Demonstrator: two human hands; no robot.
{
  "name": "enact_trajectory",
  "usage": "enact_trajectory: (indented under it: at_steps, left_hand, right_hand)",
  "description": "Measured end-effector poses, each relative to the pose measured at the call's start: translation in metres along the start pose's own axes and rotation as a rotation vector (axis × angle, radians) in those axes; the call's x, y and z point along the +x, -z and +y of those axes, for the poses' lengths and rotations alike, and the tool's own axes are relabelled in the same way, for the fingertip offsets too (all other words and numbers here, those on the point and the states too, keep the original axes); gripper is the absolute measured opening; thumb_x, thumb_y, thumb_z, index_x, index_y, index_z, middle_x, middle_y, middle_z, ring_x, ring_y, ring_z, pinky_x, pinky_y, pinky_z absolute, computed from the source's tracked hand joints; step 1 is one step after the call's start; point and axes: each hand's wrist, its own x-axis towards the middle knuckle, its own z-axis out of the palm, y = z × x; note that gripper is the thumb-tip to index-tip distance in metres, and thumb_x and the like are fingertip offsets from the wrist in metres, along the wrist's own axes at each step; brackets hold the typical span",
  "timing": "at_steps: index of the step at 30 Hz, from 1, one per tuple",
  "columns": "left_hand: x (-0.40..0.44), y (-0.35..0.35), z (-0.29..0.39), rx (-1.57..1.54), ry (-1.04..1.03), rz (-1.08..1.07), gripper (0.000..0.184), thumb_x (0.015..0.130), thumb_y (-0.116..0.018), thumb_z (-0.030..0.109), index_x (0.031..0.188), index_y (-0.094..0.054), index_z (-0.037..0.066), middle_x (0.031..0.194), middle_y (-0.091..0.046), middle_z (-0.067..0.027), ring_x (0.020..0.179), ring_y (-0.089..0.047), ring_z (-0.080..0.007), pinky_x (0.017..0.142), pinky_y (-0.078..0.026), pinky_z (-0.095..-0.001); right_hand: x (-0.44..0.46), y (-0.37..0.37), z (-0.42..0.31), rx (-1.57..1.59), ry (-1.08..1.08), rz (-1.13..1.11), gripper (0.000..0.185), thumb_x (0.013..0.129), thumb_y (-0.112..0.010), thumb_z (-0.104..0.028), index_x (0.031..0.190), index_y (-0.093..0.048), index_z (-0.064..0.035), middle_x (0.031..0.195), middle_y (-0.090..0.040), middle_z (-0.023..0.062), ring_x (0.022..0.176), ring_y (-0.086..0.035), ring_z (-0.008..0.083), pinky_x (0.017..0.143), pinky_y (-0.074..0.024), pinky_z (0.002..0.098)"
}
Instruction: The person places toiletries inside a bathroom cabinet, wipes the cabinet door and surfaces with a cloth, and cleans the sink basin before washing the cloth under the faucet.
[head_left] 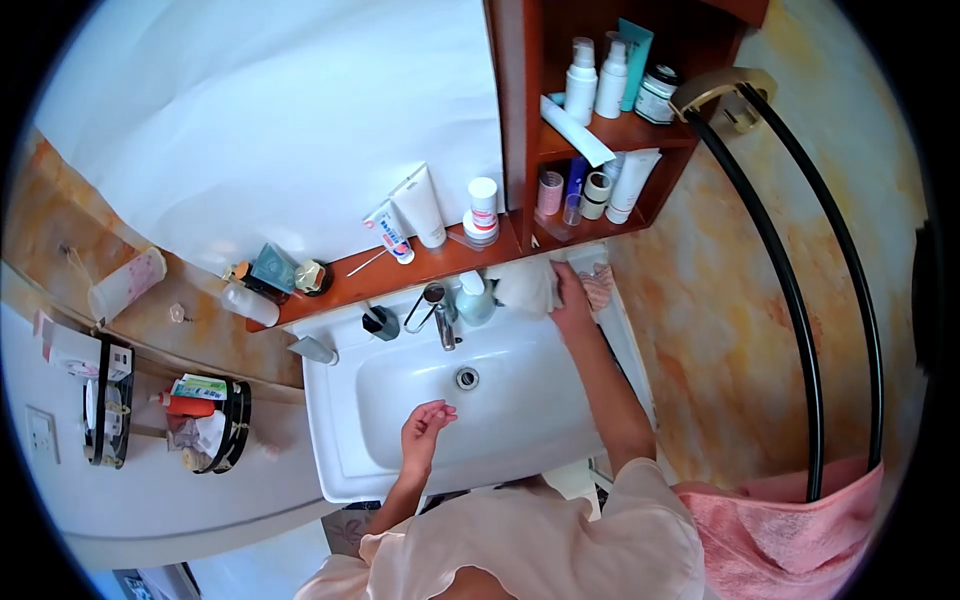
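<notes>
My right hand (pixel 571 295) reaches to the back right corner of the sink, its fingers closed on the edge of a white cloth (pixel 527 285). Some of those fingers are hidden behind the cloth. A striped pinkish cloth (pixel 600 287) lies just right of that hand. Above the white basin (pixel 375 415), my left hand (pixel 428 430) hangs with loosely bent fingers and nothing seen in it. Behind it stand the chrome faucet (pixel 444 322) and a pale green pump bottle (pixel 474 300). The drain (pixel 467 378) lies in the basin's middle.
A wooden ledge (pixel 375 287) behind the sink carries tubes and jars. Bottles fill the wooden shelf (pixel 620 138) at upper right. Black towel bars (pixel 770 270) with a pink towel (pixel 800 530) stand at right. Black baskets (pixel 235 428) hang at left.
</notes>
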Motion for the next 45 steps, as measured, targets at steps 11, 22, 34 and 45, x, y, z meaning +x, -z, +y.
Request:
enact_trajectory:
  at_steps: [11, 22, 34, 45]
  left_hand:
    - [-0.008, 0.021, -0.012, -0.051, -0.001, 0.022, 0.02, 0.094, -0.053, 0.005, 0.112, -0.057, -0.002, 0.099, -0.066, -0.0121, 0.09, -0.064, -0.0189, 0.085, -0.05, -0.0296]
    - [-0.006, 0.03, -0.001, -0.091, -0.035, 0.017, 0.02, 0.094, -0.053, 0.005, 0.112, -0.057, -0.003, 0.099, -0.066, -0.0125, 0.091, -0.064, -0.0193, 0.085, -0.051, -0.0307]
    - [-0.021, 0.087, 0.004, -0.139, -0.089, 0.099, 0.02, 0.094, -0.052, 0.005, 0.112, -0.057, -0.002, 0.098, -0.065, -0.0113, 0.091, -0.063, -0.0185, 0.086, -0.051, -0.0318]
    - [-0.053, 0.173, 0.013, -0.119, -0.108, 0.264, 0.021, 0.094, -0.053, 0.007, 0.112, -0.057, -0.003, 0.098, -0.065, -0.0114, 0.091, -0.064, -0.019, 0.087, -0.051, -0.0324]
  right_hand:
    - [0.01, -0.067, 0.054, 0.173, -0.053, -0.096, 0.028, 0.093, -0.048, -0.026, 0.109, -0.061, -0.0073, 0.107, -0.067, 0.0069, 0.099, -0.064, 0.0229, 0.091, -0.05, 0.0379]
    - [-0.019, -0.11, 0.105, 0.191, -0.159, -0.075, 0.029, 0.09, -0.049, -0.024, 0.111, -0.059, -0.0084, 0.112, -0.064, 0.006, 0.107, -0.059, 0.0225, 0.096, -0.0454, 0.0404]
    - [-0.011, -0.155, 0.198, 0.187, -0.245, -0.134, 0.028, 0.091, -0.047, -0.021, 0.112, -0.059, -0.0063, 0.114, -0.063, 0.0074, 0.107, -0.059, 0.0229, 0.097, -0.0458, 0.0389]
    - [-0.017, -0.229, 0.307, 0.154, -0.422, -0.173, 0.029, 0.092, -0.046, -0.02, 0.113, -0.058, -0.0042, 0.115, -0.063, 0.0091, 0.108, -0.06, 0.0239, 0.098, -0.0455, 0.0387]
